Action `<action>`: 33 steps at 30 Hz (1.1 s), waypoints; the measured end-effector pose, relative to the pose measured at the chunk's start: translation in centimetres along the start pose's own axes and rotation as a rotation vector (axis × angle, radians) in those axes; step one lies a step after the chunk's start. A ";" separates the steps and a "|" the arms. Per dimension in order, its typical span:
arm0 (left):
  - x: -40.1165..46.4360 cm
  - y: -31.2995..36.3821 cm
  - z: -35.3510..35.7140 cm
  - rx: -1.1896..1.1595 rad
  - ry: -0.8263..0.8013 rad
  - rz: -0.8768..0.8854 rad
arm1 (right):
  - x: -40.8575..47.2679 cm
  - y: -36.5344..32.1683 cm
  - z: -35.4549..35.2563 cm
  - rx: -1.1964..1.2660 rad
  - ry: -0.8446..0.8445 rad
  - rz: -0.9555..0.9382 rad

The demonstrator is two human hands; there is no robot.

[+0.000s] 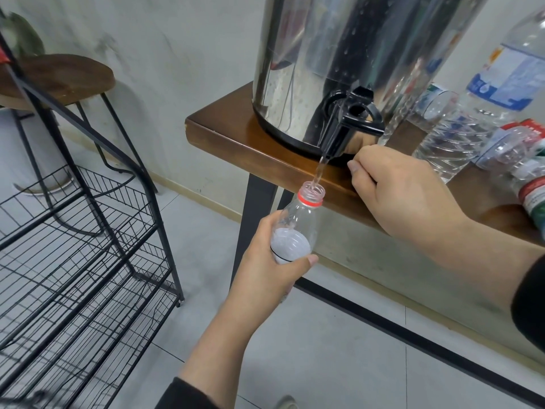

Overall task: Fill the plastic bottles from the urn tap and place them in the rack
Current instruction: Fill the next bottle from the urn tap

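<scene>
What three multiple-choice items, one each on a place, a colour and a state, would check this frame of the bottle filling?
1. Where is the mouth of the bottle that the left hand holds?
A. On a rack shelf
B. Under the urn tap, off the table edge
C. Lying on the table

2. What colour is the ring on that bottle's neck?
A. Blue
B. Green
C. Red

3. What is the tap doing?
A. Running water into the bottle
B. Dry
C. Spilling on the floor

Answers:
1 B: the open neck sits just below the spout, in front of the wooden table.
2 C: a red band circles the neck.
3 A: a water stream falls from the spout into the mouth, while the right hand is at the table edge beside the tap.
</scene>
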State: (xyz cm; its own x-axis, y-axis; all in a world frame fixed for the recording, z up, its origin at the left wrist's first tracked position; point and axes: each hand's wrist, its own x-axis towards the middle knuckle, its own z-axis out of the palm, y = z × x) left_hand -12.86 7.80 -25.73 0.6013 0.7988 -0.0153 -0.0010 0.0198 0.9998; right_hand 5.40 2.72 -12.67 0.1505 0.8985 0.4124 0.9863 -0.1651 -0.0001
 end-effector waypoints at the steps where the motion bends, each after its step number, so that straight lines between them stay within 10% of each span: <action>1: 0.0 0.0 0.0 0.000 0.002 -0.001 | 0.0 0.0 0.0 -0.003 0.001 0.002; 33: 0.1 -0.6 -0.1 0.043 -0.005 -0.006 | 0.0 -0.1 0.0 0.003 0.008 -0.017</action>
State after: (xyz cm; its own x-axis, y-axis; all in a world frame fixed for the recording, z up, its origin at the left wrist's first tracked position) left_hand -12.84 7.96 -26.32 0.6055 0.7956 -0.0213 0.0372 -0.0016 0.9993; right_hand 5.33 2.73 -12.69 0.1332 0.8977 0.4200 0.9889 -0.1485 0.0039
